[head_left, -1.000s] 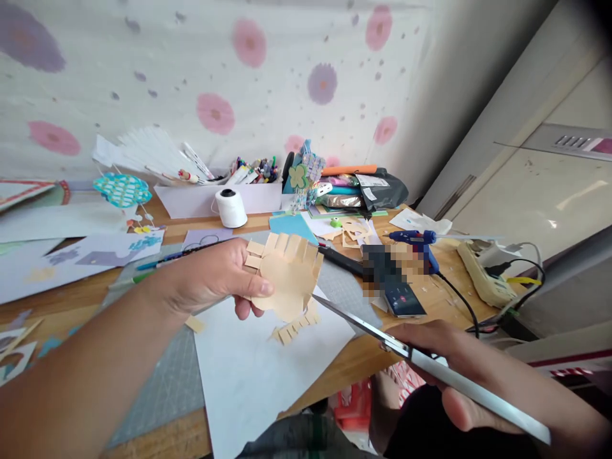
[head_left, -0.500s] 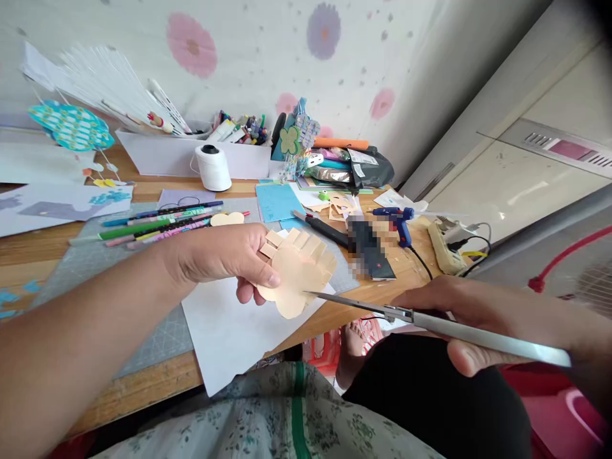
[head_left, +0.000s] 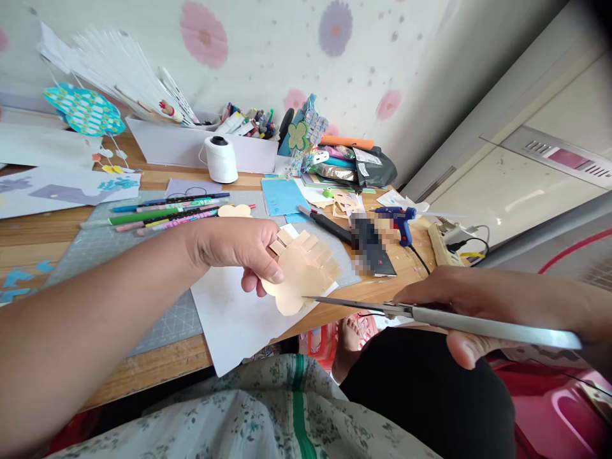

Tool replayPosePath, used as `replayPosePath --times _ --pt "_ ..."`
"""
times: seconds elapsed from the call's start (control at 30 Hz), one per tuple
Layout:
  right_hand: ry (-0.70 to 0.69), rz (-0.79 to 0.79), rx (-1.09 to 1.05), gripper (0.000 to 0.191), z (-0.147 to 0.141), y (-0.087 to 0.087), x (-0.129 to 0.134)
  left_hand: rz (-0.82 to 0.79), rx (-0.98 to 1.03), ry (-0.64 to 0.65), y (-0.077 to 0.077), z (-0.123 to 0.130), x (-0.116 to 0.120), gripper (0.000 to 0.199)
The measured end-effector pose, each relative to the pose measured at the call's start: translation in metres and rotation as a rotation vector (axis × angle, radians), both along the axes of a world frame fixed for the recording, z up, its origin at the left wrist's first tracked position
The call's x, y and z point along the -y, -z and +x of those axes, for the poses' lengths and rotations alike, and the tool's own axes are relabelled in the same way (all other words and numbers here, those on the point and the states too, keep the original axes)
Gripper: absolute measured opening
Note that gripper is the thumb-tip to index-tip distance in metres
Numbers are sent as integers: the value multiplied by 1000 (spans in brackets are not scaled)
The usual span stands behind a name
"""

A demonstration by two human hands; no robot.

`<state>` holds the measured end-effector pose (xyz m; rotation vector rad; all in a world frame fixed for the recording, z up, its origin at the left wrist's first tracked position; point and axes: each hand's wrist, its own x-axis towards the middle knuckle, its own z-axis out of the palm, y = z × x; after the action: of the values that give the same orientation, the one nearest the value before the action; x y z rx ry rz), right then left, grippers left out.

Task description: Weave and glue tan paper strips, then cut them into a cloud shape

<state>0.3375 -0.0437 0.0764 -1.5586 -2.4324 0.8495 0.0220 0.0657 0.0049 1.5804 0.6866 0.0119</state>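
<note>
My left hand (head_left: 248, 252) pinches a cream paper piece (head_left: 299, 274) with a scalloped lower edge and several folded strips along its upper right side. In my right hand (head_left: 459, 299) are silver scissors (head_left: 449, 319), pointing left. The blade tips lie over the lower part of the cream piece; whether paper is between the blades I cannot tell. Below the piece, a white sheet (head_left: 229, 325) overhangs the table's front edge. Another cream scalloped shape (head_left: 234, 211) shows behind my left wrist.
Several pens (head_left: 157, 213) lie on the grey cutting mat (head_left: 162, 331). Behind stand a white thread spool (head_left: 221, 159) and a white box (head_left: 162, 146). To the right are a blue glue gun (head_left: 405, 226) and a power strip (head_left: 442, 245).
The camera view has shifted, moving the table's contents slightly right and up in the picture. The scissor tips sit a little lower on the cream piece. Both grips look the same.
</note>
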Motion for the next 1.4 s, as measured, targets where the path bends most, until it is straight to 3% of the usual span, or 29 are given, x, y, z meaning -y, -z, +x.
replayPosePath --times 0.13,0.27,0.43,0.6,0.73,0.87,1.0,1.1,1.23,1.4 --pt "27 3 -23 49 -7 7 4 7 21 -1 1 -2 -2 11" --pt "-124 -215 18 34 -12 0 -4 -4 26 10 4 -3 -5 10" --pt "-229 -354 81 51 -15 -7 -20 -32 24 6 6 -5 -8 7" --pt "-279 -483 -24 33 -27 -5 -26 -41 -16 -6 5 -7 -11 11" --pt "-273 -450 53 17 -25 -2 -31 -41 -12 -39 5 -9 -14 9" --pt "-292 -301 130 37 -13 1 -34 -16 29 -127 1 -18 -19 7" --pt "-211 -183 -12 45 -7 14 -32 -9 132 -377 -8 -34 -16 14" --pt "-90 -121 -326 55 -14 40 -35 42 215 -542 -10 -37 -3 17" --pt "229 -78 -782 48 -49 75 -49 -30 417 -854 2 -19 24 24" --pt "386 -133 -1026 46 -104 78 -71 -146 472 -974 19 2 45 21"
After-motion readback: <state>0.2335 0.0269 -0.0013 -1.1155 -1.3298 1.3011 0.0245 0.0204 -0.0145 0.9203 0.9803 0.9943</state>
